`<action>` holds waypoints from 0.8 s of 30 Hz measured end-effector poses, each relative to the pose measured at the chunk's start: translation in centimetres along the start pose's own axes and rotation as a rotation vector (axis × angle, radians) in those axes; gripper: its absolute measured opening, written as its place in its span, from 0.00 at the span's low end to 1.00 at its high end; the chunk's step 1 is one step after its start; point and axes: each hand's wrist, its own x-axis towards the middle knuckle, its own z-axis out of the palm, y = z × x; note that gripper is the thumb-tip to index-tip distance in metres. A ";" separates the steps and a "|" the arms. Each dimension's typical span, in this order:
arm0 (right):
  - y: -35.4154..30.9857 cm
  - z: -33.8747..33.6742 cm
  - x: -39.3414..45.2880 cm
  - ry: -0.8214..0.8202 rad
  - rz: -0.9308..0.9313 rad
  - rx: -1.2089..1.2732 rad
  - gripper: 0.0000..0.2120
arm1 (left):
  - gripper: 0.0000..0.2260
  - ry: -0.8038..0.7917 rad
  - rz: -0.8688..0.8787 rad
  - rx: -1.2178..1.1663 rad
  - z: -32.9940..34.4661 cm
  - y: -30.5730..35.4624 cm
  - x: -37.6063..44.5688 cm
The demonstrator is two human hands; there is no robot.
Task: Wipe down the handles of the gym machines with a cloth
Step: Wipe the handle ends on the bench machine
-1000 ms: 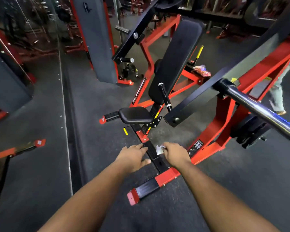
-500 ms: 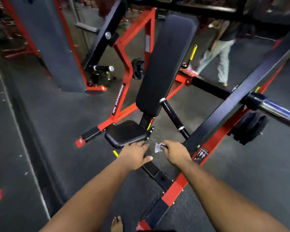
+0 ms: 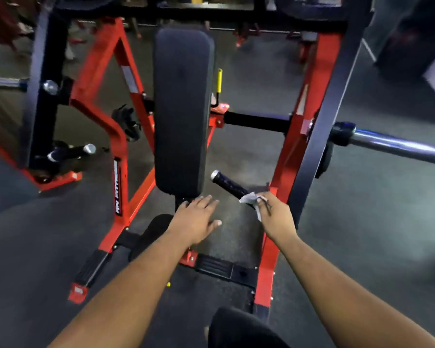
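Note:
I face a red and black press machine with a tall black back pad. Its right handle, black with a silver end cap, slants up to the left. My right hand pinches a small white cloth at the handle's lower end; whether cloth and handle touch is unclear. My left hand hovers flat, fingers spread, above the black seat. The machine's left handle, also black with a silver cap, sticks out at the far left.
A chrome weight bar juts out to the right at chest height. Red frame posts and a black lever arm stand close on my right. Black foot plates lie on the dark rubber floor below. My dark-clad knee shows at the bottom.
I have swung round to face the machine squarely and come closer. My right hand with the cloth has risen to the lower end of the right handle. The left hand stays flat.

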 end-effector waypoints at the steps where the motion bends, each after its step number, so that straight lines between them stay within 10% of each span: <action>1: -0.1 0.2 0.5 0.051 0.006 0.033 0.09 | 0.31 0.015 0.035 0.037 -0.5 -0.3 1.2; 8: 0.4 3.3 5.5 0.272 0.123 -0.058 0.09 | 0.31 0.048 0.203 0.198 -1.6 -2.3 9.4; 24: 1.0 6.9 7.1 0.079 0.208 -0.286 0.14 | 0.25 -0.074 0.484 0.278 -1.2 -5.7 17.7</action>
